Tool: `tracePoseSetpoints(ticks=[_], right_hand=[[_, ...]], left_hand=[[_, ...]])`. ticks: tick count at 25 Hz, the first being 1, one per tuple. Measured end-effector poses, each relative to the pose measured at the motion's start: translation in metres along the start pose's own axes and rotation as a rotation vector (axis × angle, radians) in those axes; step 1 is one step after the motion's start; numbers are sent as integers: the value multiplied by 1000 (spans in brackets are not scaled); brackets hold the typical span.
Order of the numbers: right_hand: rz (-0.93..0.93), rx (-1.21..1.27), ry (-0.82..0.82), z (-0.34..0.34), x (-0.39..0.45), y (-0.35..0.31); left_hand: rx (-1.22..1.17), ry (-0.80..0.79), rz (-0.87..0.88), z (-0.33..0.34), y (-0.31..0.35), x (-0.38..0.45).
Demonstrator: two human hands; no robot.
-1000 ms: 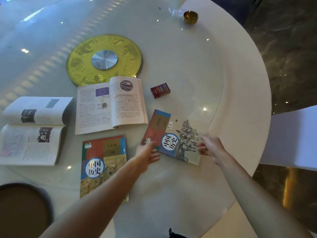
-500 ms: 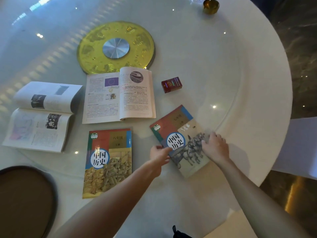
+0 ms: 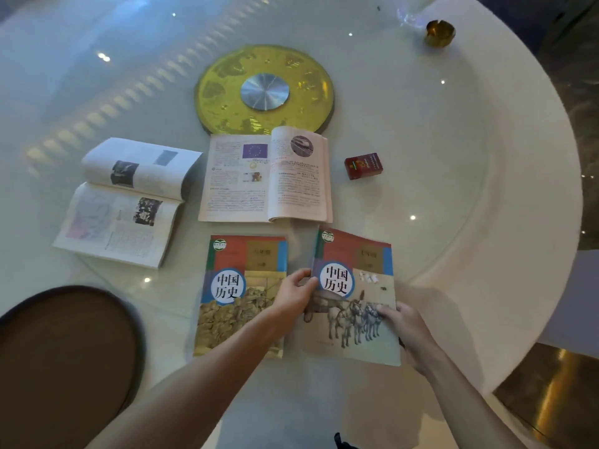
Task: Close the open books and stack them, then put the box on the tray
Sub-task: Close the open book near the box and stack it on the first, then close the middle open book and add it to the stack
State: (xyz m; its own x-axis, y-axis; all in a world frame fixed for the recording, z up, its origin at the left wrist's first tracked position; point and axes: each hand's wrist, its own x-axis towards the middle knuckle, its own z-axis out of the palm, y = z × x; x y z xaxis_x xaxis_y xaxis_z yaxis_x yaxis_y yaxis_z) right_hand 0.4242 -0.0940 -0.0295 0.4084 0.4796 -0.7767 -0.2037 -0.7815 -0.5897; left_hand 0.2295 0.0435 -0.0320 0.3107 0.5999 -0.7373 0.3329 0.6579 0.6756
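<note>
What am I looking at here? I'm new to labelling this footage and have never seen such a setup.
No machine here: a person wears a camera on the head, looking down at their own bare arms. There is one view only.

The left hand and right hand each have a grip on a side edge of a closed history textbook with horses on its cover. Beside it lies a second closed history textbook. Farther off, two books lie open: one in the middle, one at the left.

All this is on a round white table. A small red box, a gold disc, a gold ashtray and a dark brown tray are there too.
</note>
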Motion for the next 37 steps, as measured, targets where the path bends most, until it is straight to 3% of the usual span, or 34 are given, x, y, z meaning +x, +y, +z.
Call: tracePoseSetpoints(ticks=[7,10,14,20,27,32,37], right_hand=[[-177,-226,-129,119,-12,-29],[-209,-362,-108,165,-9,-27],[-233,-534,6,198,-12,-23],[-297,-637,136,212,-20,-21],[-281,-747,194,218,-21,-24],[-226,-690,165,211,-9,-47],[-249,-218,294,182,36,-120]], left_hand=[[70,278,110,-128,-24,-20],[47,372,58,-165,-38,-24],[265,472,51,-186,-44,-28],[529,464,132,-202,-48,-25],[484,384,103,-211,-49,-22],[519,362,160,-224,-23,-10],[415,367,201,-243,50,35]])
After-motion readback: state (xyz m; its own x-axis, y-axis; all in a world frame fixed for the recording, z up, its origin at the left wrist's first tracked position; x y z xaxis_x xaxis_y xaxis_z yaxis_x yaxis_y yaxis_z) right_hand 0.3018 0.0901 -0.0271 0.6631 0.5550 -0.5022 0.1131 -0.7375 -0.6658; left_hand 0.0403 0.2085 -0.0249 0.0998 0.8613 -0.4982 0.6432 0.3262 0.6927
